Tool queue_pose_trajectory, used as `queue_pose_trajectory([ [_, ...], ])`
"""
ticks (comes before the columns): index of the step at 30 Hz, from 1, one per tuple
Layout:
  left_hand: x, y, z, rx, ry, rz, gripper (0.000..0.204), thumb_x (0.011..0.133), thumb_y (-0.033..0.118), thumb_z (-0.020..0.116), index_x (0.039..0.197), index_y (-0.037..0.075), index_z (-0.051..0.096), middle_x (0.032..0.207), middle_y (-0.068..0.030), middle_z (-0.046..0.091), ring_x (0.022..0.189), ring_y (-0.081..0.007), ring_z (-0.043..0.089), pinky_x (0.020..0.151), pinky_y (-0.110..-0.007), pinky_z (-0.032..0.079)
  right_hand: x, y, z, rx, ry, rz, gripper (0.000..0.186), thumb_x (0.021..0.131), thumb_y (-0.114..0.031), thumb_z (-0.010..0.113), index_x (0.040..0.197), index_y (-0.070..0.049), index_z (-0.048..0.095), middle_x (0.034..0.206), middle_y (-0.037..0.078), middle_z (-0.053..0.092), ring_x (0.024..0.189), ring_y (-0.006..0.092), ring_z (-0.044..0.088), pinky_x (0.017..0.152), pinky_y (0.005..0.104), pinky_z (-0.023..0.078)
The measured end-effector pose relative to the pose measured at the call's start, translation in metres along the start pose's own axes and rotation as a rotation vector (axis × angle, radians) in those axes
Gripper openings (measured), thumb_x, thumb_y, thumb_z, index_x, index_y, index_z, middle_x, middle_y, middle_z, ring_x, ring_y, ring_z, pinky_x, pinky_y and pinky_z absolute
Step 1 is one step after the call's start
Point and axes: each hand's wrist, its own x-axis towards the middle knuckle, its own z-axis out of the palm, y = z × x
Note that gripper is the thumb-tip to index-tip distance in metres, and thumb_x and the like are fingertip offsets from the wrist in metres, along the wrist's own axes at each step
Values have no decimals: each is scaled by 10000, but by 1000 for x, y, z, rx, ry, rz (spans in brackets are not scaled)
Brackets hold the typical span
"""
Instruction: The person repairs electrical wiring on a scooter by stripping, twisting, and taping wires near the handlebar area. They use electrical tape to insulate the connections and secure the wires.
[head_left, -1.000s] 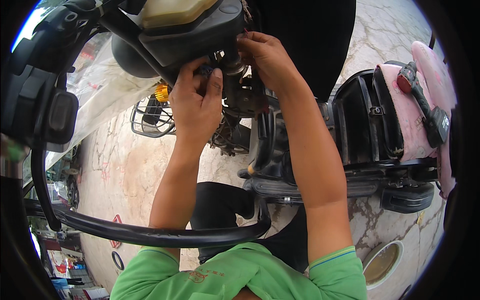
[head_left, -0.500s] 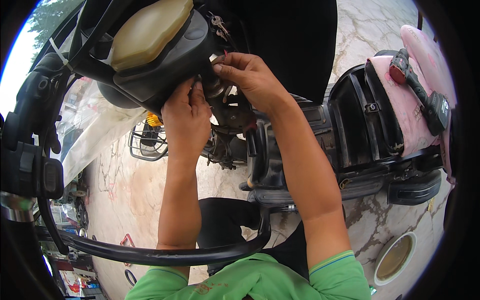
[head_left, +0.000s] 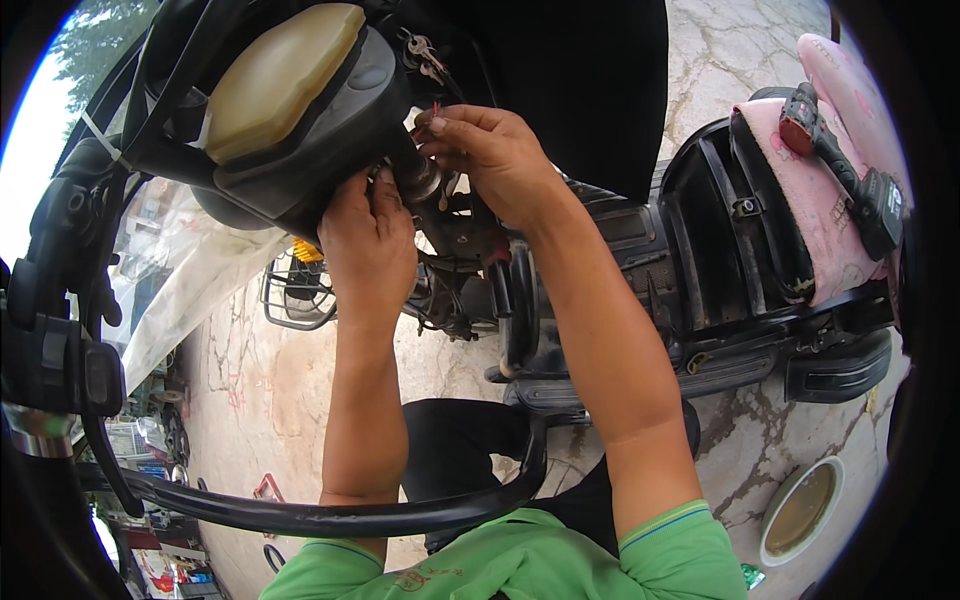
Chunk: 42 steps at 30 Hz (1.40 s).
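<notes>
Both my hands work at the underside of a scooter's black instrument housing, topped by a yellowed plastic cover. My left hand is closed, thumb and fingertips pinched at the housing's lower edge; what they grip is hidden. Just right of it, beside the steering column, my right hand pinches a thin red wire between thumb and forefinger. A bunch of keys hangs from the dark panel above the hands.
A black handlebar curves across in front of my body. At the right, a cordless power tool lies on the pink seat cover. A basin of murky liquid stands on the cracked floor; clear plastic sheeting hangs at the left.
My right hand has turned slightly, and more of its curled fingers shows below the thumb. The left hand keeps its pinch at the housing. The whole view has shifted a little.
</notes>
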Motion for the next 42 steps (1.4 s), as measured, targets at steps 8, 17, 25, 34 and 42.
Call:
queue_pose_trajectory([
  [8, 0, 5, 3, -17, -56, -92, 218, 1034, 133, 532, 1059, -40, 661, 730, -142, 622, 622, -281, 579, 613, -349, 467, 8, -8, 11, 82, 78, 14, 119, 893, -127, 703, 900, -9, 706, 837, 25, 681, 713, 81, 579, 717, 247, 480],
  [17, -3, 1, 1, -47, 0, -14, 207, 1049, 118, 507, 1070, -7, 671, 621, -56, 556, 511, -120, 512, 519, -295, 419, 18, -6, 25, -111, 129, 62, 169, 888, -184, 678, 807, -35, 674, 709, 2, 613, 668, 85, 528, 636, 253, 408],
  [25, 2, 18, 0, -387, -71, -215, 230, 1056, 110, 511, 997, -27, 685, 582, -5, 515, 501, -76, 464, 484, -254, 362, 26, -9, 12, -175, -42, 115, 97, 891, -133, 700, 870, -39, 699, 780, -1, 658, 717, 75, 562, 684, 254, 445],
  [34, 0, 15, 8, -407, 49, -206, 187, 1010, 27, 562, 888, -53, 679, 572, -18, 546, 487, -74, 491, 479, -246, 366, 31, -31, 3, -356, -301, 199, 268, 885, -22, 649, 1137, 8, 733, 955, 60, 747, 834, 122, 681, 801, 279, 556],
  [42, 2, 11, 15, -414, 149, -232, 163, 986, 24, 587, 924, -67, 708, 574, -30, 569, 479, -79, 499, 471, -257, 363, 55, -27, -5, -365, -483, 161, 273, 863, -5, 694, 1129, 2, 757, 978, 45, 762, 867, 112, 678, 846, 275, 546],
])
